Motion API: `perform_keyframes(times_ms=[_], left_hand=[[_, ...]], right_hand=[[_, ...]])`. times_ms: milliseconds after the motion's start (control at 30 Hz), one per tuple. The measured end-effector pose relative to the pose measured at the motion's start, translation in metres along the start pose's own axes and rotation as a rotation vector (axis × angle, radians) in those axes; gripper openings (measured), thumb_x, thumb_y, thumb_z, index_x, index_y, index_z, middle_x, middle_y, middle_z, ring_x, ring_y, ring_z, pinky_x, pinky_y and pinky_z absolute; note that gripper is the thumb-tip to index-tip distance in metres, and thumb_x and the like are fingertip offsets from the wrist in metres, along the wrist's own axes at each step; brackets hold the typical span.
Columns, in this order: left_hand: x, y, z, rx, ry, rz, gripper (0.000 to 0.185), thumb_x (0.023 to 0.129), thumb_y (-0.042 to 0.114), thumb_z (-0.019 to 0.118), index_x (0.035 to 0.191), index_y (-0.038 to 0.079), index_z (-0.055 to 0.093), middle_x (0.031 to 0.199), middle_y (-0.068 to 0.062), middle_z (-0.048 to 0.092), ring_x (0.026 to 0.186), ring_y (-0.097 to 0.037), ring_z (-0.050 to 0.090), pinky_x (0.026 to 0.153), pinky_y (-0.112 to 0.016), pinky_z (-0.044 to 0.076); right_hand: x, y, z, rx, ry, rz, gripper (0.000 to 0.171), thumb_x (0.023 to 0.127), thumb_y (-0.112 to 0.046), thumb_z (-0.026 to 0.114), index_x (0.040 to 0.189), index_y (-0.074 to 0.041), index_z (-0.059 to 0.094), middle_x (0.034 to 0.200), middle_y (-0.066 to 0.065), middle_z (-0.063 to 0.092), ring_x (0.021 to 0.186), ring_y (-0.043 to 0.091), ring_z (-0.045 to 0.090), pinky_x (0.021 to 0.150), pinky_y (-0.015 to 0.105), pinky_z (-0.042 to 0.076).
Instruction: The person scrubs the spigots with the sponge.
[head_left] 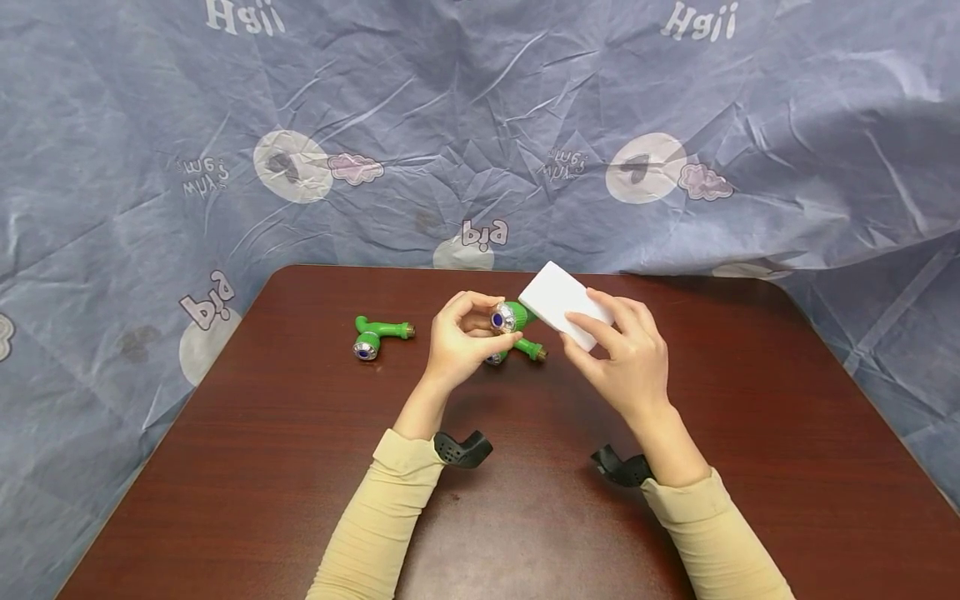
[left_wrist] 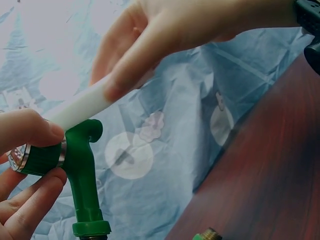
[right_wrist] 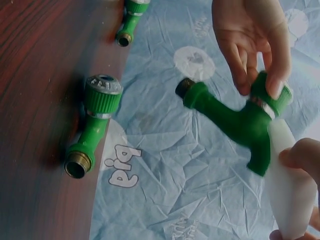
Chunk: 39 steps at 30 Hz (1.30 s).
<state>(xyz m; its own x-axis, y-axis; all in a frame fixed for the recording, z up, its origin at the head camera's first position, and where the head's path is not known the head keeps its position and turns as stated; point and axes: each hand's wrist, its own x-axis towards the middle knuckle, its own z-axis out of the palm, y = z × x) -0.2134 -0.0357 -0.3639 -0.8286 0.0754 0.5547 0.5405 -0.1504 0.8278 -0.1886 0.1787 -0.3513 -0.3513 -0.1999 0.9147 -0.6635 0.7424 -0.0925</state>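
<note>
My left hand (head_left: pixel 480 329) holds a green plastic tap (head_left: pixel 517 315) above the table, pinching its ribbed knob with the chrome and blue cap. In the left wrist view the tap (left_wrist: pixel 82 165) hangs spout down from those fingers (left_wrist: pixel 27 132). My right hand (head_left: pixel 600 329) grips a white rectangular block (head_left: pixel 558 298) and presses its end against the tap's body. The right wrist view shows the block (right_wrist: pixel 290 190) touching the held tap (right_wrist: pixel 235 117). A second tap (head_left: pixel 375 336) lies on the table to the left. A third tap (head_left: pixel 531 350) lies under my hands.
The dark red-brown table (head_left: pixel 525 517) stands against a wrinkled blue printed cloth (head_left: pixel 480 125) that drapes behind it and down both sides. Black wrist mounts (head_left: pixel 465 450) sit on both yellow sleeves. The two lying taps (right_wrist: pixel 95 125) rest near the table's far edge.
</note>
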Motion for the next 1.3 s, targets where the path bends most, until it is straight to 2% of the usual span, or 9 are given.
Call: perform_keyframes(times_ms=[167,400,567,733,833,900,1067,1200,1300], left_hand=[[-0.0018,-0.0019,0.0049,0.001,0.000,0.021,0.041,0.062,-0.012,0.079,0.099,-0.007,0.063,0.092,-0.009,0.055,0.072,-0.023,0.066,0.064,-0.036,0.057],[0.0007,-0.0029,0.0041,-0.009,0.097,0.047,0.044,0.060,-0.016,0.080,0.100,-0.010,0.063,0.089,-0.012,0.059,0.066,-0.013,0.064,0.062,-0.027,0.055],[0.0030,0.0004,0.0004,-0.059,0.128,0.011,0.045,0.060,-0.020,0.076,0.102,-0.015,0.059,0.085,-0.005,0.062,0.066,-0.011,0.064,0.057,-0.021,0.052],[0.0031,0.0039,-0.0009,-0.077,0.132,-0.020,0.045,0.061,-0.019,0.077,0.103,-0.012,0.060,0.084,0.003,0.063,0.065,-0.010,0.065,0.054,-0.020,0.051],[0.0028,0.0050,-0.0006,-0.075,0.139,-0.014,0.044,0.062,-0.017,0.077,0.102,-0.011,0.060,0.084,0.002,0.063,0.065,-0.011,0.065,0.053,-0.021,0.051],[0.0027,0.0050,-0.0004,-0.073,0.145,-0.018,0.044,0.062,-0.016,0.078,0.103,-0.010,0.061,0.085,0.001,0.063,0.065,-0.011,0.065,0.053,-0.021,0.050],[0.0024,0.0045,-0.0008,-0.077,0.155,-0.073,0.043,0.065,-0.012,0.078,0.104,-0.006,0.062,0.082,0.002,0.065,0.062,-0.010,0.064,0.045,-0.020,0.045],[0.0022,0.0047,-0.0014,-0.090,0.152,-0.115,0.042,0.066,-0.009,0.078,0.104,-0.003,0.062,0.077,0.001,0.066,0.061,-0.010,0.064,0.043,-0.020,0.043],[0.0025,0.0040,-0.0019,-0.100,0.142,-0.114,0.041,0.067,-0.009,0.077,0.104,-0.004,0.061,0.082,0.001,0.065,0.062,-0.010,0.064,0.045,-0.021,0.043]], right_hand=[[0.0001,-0.0021,0.0001,-0.005,-0.017,-0.031,0.020,0.074,-0.020,0.072,0.093,-0.012,0.075,0.110,0.014,0.065,0.091,0.036,0.057,0.070,0.047,0.049],[0.0021,0.0029,-0.0030,-0.003,-0.012,-0.036,0.019,0.073,-0.017,0.072,0.091,-0.013,0.076,0.107,0.013,0.066,0.090,0.035,0.058,0.071,0.047,0.050],[0.0024,0.0053,-0.0047,-0.013,0.019,0.020,0.019,0.072,-0.015,0.073,0.091,-0.013,0.076,0.107,0.012,0.066,0.091,0.035,0.058,0.071,0.047,0.049],[0.0024,0.0057,-0.0048,-0.008,0.066,0.083,0.019,0.072,-0.015,0.074,0.091,-0.012,0.076,0.108,0.012,0.066,0.092,0.036,0.057,0.074,0.047,0.047],[0.0020,0.0043,-0.0037,0.015,0.060,0.069,0.019,0.072,-0.017,0.074,0.091,-0.012,0.076,0.108,0.012,0.066,0.092,0.035,0.057,0.074,0.046,0.046],[0.0014,0.0033,-0.0026,0.033,0.033,0.029,0.019,0.073,-0.018,0.074,0.091,-0.012,0.076,0.108,0.013,0.066,0.092,0.035,0.058,0.074,0.046,0.047],[0.0005,0.0031,-0.0015,0.062,-0.024,-0.039,0.019,0.074,-0.019,0.074,0.092,-0.012,0.076,0.108,0.013,0.066,0.092,0.034,0.058,0.072,0.045,0.048],[0.0011,0.0045,-0.0028,0.045,0.008,0.014,0.019,0.072,-0.017,0.074,0.091,-0.012,0.076,0.108,0.013,0.066,0.093,0.035,0.058,0.073,0.046,0.048],[0.0017,0.0049,-0.0031,0.029,0.046,0.068,0.019,0.072,-0.017,0.075,0.091,-0.012,0.076,0.108,0.013,0.066,0.093,0.035,0.057,0.074,0.047,0.046]])
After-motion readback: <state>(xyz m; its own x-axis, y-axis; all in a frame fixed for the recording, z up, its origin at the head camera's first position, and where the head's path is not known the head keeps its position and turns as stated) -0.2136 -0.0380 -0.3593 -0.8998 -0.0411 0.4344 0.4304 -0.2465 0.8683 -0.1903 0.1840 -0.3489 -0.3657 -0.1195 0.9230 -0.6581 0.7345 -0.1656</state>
